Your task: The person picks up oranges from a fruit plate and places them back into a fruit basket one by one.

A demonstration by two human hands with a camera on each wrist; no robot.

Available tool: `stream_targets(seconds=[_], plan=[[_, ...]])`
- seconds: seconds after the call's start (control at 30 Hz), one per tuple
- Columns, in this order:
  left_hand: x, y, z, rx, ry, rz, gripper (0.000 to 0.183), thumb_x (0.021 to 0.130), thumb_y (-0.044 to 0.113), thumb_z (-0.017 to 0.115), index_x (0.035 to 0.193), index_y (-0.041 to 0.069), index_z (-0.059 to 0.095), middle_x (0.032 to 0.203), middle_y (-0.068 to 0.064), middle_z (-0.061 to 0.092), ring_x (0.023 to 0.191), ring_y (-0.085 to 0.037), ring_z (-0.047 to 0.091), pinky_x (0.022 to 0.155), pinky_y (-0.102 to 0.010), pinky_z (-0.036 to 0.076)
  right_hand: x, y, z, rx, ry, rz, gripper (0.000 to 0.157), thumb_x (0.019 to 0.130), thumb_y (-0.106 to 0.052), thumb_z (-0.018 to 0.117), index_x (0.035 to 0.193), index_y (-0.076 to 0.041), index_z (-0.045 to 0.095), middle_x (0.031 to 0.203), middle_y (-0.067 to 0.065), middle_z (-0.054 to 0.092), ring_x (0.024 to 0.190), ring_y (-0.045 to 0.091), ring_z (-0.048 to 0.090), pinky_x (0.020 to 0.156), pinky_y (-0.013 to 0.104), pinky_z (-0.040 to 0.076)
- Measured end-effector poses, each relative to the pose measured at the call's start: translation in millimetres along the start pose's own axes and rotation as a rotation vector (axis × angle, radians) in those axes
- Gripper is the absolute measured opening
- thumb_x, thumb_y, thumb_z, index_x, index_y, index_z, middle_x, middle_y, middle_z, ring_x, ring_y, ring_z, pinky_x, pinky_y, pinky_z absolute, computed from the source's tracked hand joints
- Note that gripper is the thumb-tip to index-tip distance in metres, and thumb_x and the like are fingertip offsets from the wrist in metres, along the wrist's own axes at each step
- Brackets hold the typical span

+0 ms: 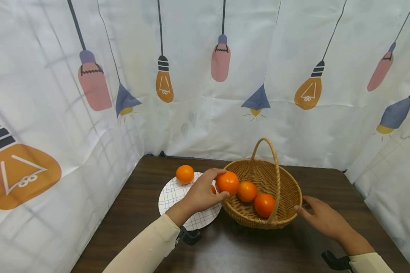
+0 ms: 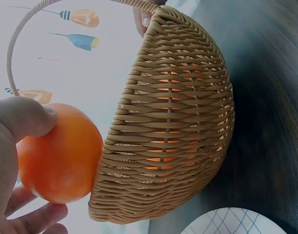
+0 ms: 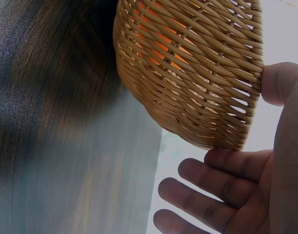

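Note:
My left hand (image 1: 202, 193) holds an orange (image 1: 227, 182) between thumb and fingers at the left rim of a wicker basket (image 1: 288, 189). In the left wrist view that orange (image 2: 66, 153) overlaps the rim's edge. Inside the basket lie two more oranges, one orange (image 1: 247, 191) nearer the middle and another orange (image 1: 264, 205) towards the front. At the basket's right side is my right hand (image 1: 326, 220), its thumb (image 3: 275, 84) and forefinger touching the rim while the other fingers extend loosely. A tall arched handle (image 1: 276, 167) rises over the basket.
Left of the basket lies a white round plate (image 1: 169, 197) with a grid pattern. An orange (image 1: 185, 174) sits at its back edge, and part of another orange (image 1: 213, 189) shows behind my left hand. The dark wooden table (image 1: 123, 235) meets a lamp-patterned curtain (image 1: 198, 129) behind.

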State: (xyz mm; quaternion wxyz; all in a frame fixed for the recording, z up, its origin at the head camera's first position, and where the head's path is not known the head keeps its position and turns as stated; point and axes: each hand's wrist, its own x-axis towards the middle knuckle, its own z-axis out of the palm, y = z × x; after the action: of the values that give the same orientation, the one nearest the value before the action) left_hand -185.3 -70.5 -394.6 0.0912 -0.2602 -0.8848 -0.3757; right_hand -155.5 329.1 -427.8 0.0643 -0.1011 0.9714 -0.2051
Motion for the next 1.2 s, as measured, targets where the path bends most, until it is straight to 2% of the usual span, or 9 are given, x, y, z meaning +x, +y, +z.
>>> stream_targets(seconds=[0.2, 0.43, 0.53, 0.63, 0.77, 0.9, 1.07, 1.2], plan=[[0.7, 2.7, -0.6, 0.003, -0.002, -0.008, 0.061, 0.081, 0.04, 0.07, 0.135, 0.025, 0.046, 0.122, 0.004, 0.049, 0.096, -0.01, 0.048, 0.077, -0.032, 0.046, 0, 0, 0.7, -0.006, 0.007, -0.005, 0.081, 0.092, -0.06, 0.041, 0.135, 0.007, 0.039, 0.131, 0.031, 0.045, 0.109, 0.044, 0.052, 0.077, 0.058, 0.046], [-2.4, -3.2, 0.0, -0.003, -0.005, -0.034, 0.059, 0.082, 0.038, 0.071, 0.134, 0.022, 0.047, 0.129, 0.004, 0.048, 0.105, -0.009, 0.05, 0.088, -0.034, 0.045, 0, 0, 2.2, -0.004, 0.018, -0.015, 0.079, 0.092, -0.059, 0.042, 0.134, 0.007, 0.041, 0.127, 0.028, 0.05, 0.106, 0.041, 0.055, 0.077, 0.057, 0.046], [-3.8, -5.4, -0.3, 0.001, -0.01, -0.061, 0.059, 0.081, 0.037, 0.072, 0.133, 0.023, 0.048, 0.13, 0.007, 0.047, 0.109, -0.01, 0.05, 0.088, -0.033, 0.045, -1, 0, 3.0, -0.001, 0.016, -0.016, 0.078, 0.092, -0.058, 0.042, 0.134, 0.008, 0.041, 0.125, 0.027, 0.051, 0.106, 0.041, 0.055, 0.077, 0.057, 0.046], [-5.4, -8.1, -2.1, -0.012, -0.014, -0.079, 0.058, 0.081, 0.036, 0.072, 0.133, 0.024, 0.048, 0.131, 0.004, 0.048, 0.111, -0.015, 0.05, 0.086, -0.035, 0.047, -2, 1, 3.4, -0.002, 0.01, -0.016, 0.078, 0.093, -0.058, 0.042, 0.134, 0.009, 0.041, 0.126, 0.029, 0.05, 0.106, 0.042, 0.054, 0.076, 0.058, 0.046], [-8.0, -13.9, -5.9, -0.032, -0.012, -0.109, 0.06, 0.08, 0.035, 0.073, 0.133, 0.022, 0.049, 0.131, 0.001, 0.048, 0.111, -0.019, 0.051, 0.084, -0.037, 0.047, -1, 1, 2.9, -0.001, 0.013, -0.008, 0.08, 0.092, -0.059, 0.041, 0.135, 0.008, 0.041, 0.127, 0.029, 0.049, 0.106, 0.042, 0.055, 0.076, 0.057, 0.046], [-12.6, -21.9, -9.5, -0.051, -0.005, -0.142, 0.06, 0.08, 0.034, 0.073, 0.133, 0.021, 0.049, 0.131, 0.005, 0.048, 0.112, -0.02, 0.052, 0.084, -0.037, 0.048, 0, 0, 1.0, 0.005, 0.014, -0.009, 0.08, 0.092, -0.06, 0.041, 0.135, 0.008, 0.04, 0.128, 0.03, 0.048, 0.107, 0.042, 0.054, 0.077, 0.058, 0.046], [-19.4, -34.0, -10.4, -0.044, -0.002, -0.181, 0.057, 0.08, 0.036, 0.072, 0.132, 0.024, 0.05, 0.129, 0.008, 0.048, 0.112, -0.022, 0.053, 0.085, -0.039, 0.048, 0, -1, 0.2, 0.009, 0.01, -0.013, 0.08, 0.093, -0.059, 0.04, 0.135, 0.008, 0.04, 0.129, 0.03, 0.047, 0.108, 0.043, 0.053, 0.079, 0.058, 0.045], [-23.7, -43.9, -10.2, -0.037, 0.01, -0.203, 0.056, 0.081, 0.034, 0.071, 0.131, 0.024, 0.05, 0.128, 0.004, 0.05, 0.109, -0.026, 0.053, 0.084, -0.041, 0.047, 0, 0, 0.6, 0.003, 0.009, -0.012, 0.079, 0.093, -0.059, 0.04, 0.135, 0.008, 0.04, 0.129, 0.03, 0.047, 0.108, 0.043, 0.053, 0.079, 0.058, 0.045]])
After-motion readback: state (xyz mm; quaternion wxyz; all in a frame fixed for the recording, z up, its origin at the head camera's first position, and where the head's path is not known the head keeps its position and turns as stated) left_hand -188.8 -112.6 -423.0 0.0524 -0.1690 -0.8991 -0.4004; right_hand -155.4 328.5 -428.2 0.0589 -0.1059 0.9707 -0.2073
